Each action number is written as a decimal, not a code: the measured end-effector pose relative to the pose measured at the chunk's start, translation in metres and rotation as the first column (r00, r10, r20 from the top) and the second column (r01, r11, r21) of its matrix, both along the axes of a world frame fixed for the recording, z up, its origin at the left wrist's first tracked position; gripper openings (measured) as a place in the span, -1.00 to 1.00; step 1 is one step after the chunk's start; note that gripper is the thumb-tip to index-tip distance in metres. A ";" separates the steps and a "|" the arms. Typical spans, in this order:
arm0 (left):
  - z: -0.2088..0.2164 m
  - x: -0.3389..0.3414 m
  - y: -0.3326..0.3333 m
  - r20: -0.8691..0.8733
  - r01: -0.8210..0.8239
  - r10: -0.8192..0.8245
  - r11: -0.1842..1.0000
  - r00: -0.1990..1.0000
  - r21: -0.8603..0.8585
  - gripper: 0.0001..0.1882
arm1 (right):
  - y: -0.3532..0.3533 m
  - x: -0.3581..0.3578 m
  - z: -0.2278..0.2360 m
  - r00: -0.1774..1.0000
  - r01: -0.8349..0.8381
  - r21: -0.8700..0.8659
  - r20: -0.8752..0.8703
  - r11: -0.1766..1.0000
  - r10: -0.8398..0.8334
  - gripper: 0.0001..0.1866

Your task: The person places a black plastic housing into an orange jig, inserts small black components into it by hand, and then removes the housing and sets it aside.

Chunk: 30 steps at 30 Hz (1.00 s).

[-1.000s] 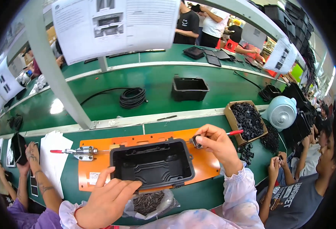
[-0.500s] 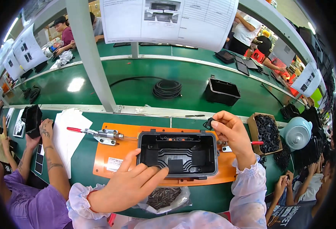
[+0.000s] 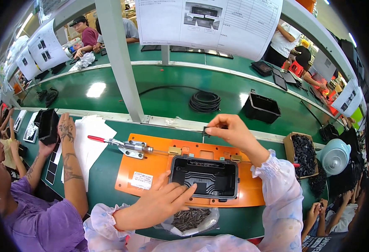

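A black plastic box (image 3: 237, 178) lies open side up on an orange fixture plate (image 3: 251, 187). My left hand (image 3: 161, 206) lies over its near left corner, fingers stretched out and the index fingertip over the inside. Beyond the far rim, my right hand (image 3: 230, 131) pinches a small black plastic piece (image 3: 206, 131) between thumb and fingertips. Two brass-coloured blocks (image 3: 174, 150) show on the plate behind the box. A toggle clamp (image 3: 134, 148) with a red handle is fixed at the plate's left.
Metal pins fill a plastic bag (image 3: 190, 219) in front of the plate. Small black parts fill a cardboard box (image 3: 304, 155) at right, beside a light blue fan (image 3: 334, 156). Papers (image 3: 88, 145) lie at left, near a co-worker's tattooed arm (image 3: 72, 168). A steel post (image 3: 119, 63) rises ahead.
My right hand has moved left with the small black piece, from beside the box's far right corner to behind its far rim. The box sits nearer me on the plate, uncovering the brass-coloured blocks.
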<state>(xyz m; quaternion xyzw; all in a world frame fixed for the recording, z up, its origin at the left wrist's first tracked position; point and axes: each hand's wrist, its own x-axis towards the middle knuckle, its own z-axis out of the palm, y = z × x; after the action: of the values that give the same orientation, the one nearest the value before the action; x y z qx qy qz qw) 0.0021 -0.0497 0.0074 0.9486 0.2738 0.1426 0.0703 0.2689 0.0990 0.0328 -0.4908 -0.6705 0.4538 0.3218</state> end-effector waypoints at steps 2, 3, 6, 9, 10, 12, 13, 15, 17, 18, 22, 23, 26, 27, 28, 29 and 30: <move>-0.005 0.003 -0.002 0.027 -0.038 0.037 0.999 0.999 0.039 -0.27 | 0.018 -0.009 -0.019 0.994 -0.113 0.142 0.027 0.983 0.110 -0.82; -0.005 0.005 -0.002 0.024 -0.034 0.033 0.999 0.999 0.038 -0.27 | 0.023 -0.015 -0.024 0.993 -0.118 0.119 0.018 0.986 0.116 -0.82; -0.008 0.003 0.000 0.043 -0.048 0.045 0.997 0.998 0.056 -0.29 | 0.020 -0.034 -0.027 0.984 -0.176 -0.020 0.001 0.984 0.176 -0.83; -0.004 -0.002 0.001 0.150 -0.049 0.046 0.999 0.988 0.015 -0.36 | 0.020 -0.040 -0.025 0.984 -0.176 -0.028 -0.014 0.984 0.176 -0.83; -0.002 -0.003 0.006 0.221 -0.079 0.079 0.997 0.972 -0.006 -0.43 | 0.020 -0.040 -0.023 0.985 -0.171 -0.059 -0.024 0.984 0.169 -0.82; 0.002 -0.005 0.014 0.288 -0.107 0.111 0.994 0.951 -0.031 -0.50 | 0.013 -0.042 -0.017 0.985 -0.172 -0.110 -0.016 0.979 0.171 -0.82; 0.002 -0.005 0.019 0.313 -0.199 0.176 0.979 0.933 0.044 -0.56 | 0.009 -0.041 -0.015 0.985 -0.171 -0.162 -0.006 0.972 0.173 -0.82; -0.001 -0.004 0.032 0.387 -0.328 0.261 0.938 0.884 0.116 -0.68 | 0.004 -0.039 -0.016 0.980 -0.191 -0.139 0.034 0.972 0.198 -0.82; -0.002 -0.005 0.042 0.379 -0.344 0.268 0.927 0.886 0.147 -0.68 | 0.001 -0.039 -0.015 0.969 -0.220 -0.100 0.088 0.970 0.229 -0.83; -0.002 -0.004 0.046 0.372 -0.358 0.274 0.916 0.887 0.178 -0.68 | 0.000 -0.039 -0.017 0.970 -0.219 -0.100 0.087 0.971 0.227 -0.83; -0.004 0.001 0.059 0.378 -0.330 0.243 0.926 0.893 0.185 -0.68 | -0.011 -0.044 -0.023 0.984 -0.181 -0.097 -0.021 0.979 0.180 -0.83; -0.007 0.002 0.062 0.338 -0.298 0.211 0.927 0.917 0.227 -0.66 | -0.015 -0.045 -0.023 0.984 -0.168 -0.115 -0.077 0.979 0.160 -0.83; -0.002 0.002 0.064 0.253 -0.237 0.164 0.927 0.954 0.292 -0.64 | -0.021 -0.045 -0.027 0.986 -0.168 0.154 0.033 0.974 0.165 -0.82; 0.001 0.001 0.064 0.207 -0.213 0.153 0.925 0.966 0.313 -0.62 | -0.021 -0.046 -0.030 0.986 -0.166 0.155 0.032 0.974 0.163 -0.82; 0.001 0.001 0.065 0.207 -0.211 0.150 0.926 0.967 0.313 -0.62 | -0.021 -0.046 -0.034 0.986 -0.166 0.241 0.048 0.956 0.159 -0.81; 0.002 0.001 0.066 0.163 -0.173 0.124 0.924 0.979 0.340 -0.61 | -0.021 -0.046 -0.037 0.986 -0.167 0.326 0.064 0.930 0.155 -0.78; 0.003 0.001 0.067 0.117 -0.135 0.099 0.922 0.988 0.364 -0.61 | -0.021 -0.046 -0.037 0.986 -0.165 0.326 0.063 0.931 0.153 -0.78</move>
<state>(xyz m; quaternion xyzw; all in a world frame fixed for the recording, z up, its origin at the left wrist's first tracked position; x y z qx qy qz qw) 0.0028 0.0170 0.0104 0.9187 0.2944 0.2412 -0.1056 0.2229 0.0785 -0.0045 -0.3822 -0.7803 0.3505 0.3495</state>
